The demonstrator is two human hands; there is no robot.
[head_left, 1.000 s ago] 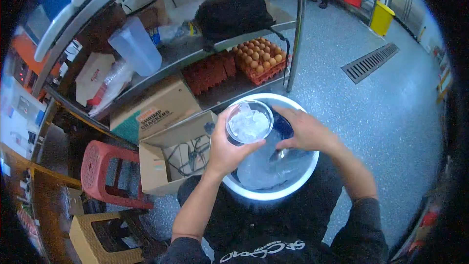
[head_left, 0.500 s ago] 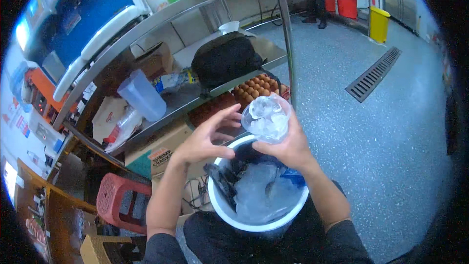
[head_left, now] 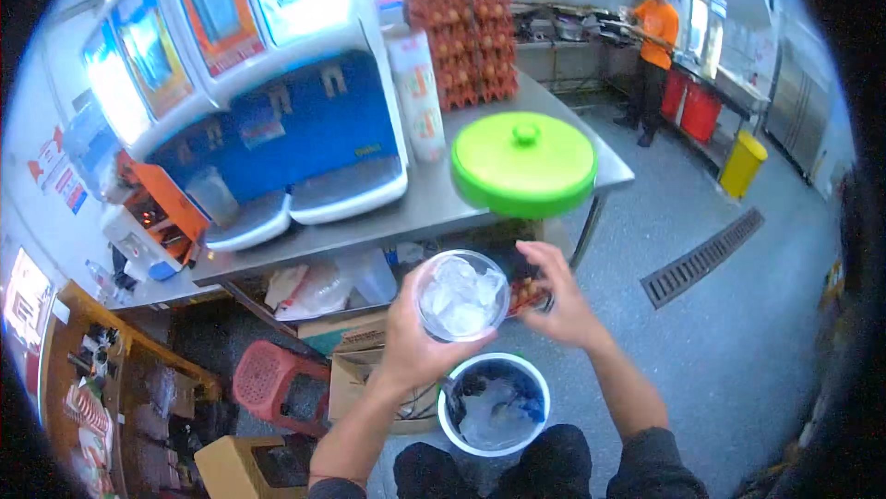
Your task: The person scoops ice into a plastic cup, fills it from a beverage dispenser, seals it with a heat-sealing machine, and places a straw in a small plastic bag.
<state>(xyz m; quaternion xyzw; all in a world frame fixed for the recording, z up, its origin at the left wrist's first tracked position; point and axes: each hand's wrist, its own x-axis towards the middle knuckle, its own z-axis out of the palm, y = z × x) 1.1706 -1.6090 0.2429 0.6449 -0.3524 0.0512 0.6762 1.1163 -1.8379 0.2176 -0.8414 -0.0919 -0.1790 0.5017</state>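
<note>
Left hand [head_left: 406,347] is gripping a clear plastic cup [head_left: 461,296] packed with ice, fingers wrapping its lower left side, cup mouth facing up toward the camera at frame centre. Right hand [head_left: 563,300] is hovering just right of the cup, fingers spread and loosely curled, holding nothing; fingertips are coming near the rim but I cannot tell whether they are touching it. Left hand is the one carrying the cup; right is beside it, at about the same height in the frame. Directly below both, lower centre of the frame, a white bucket [head_left: 494,448] with ice and a scoop is sitting on the floor. Above, in upper centre, the steel desk [head_left: 406,217] is carrying a green lid [head_left: 523,162].
</note>
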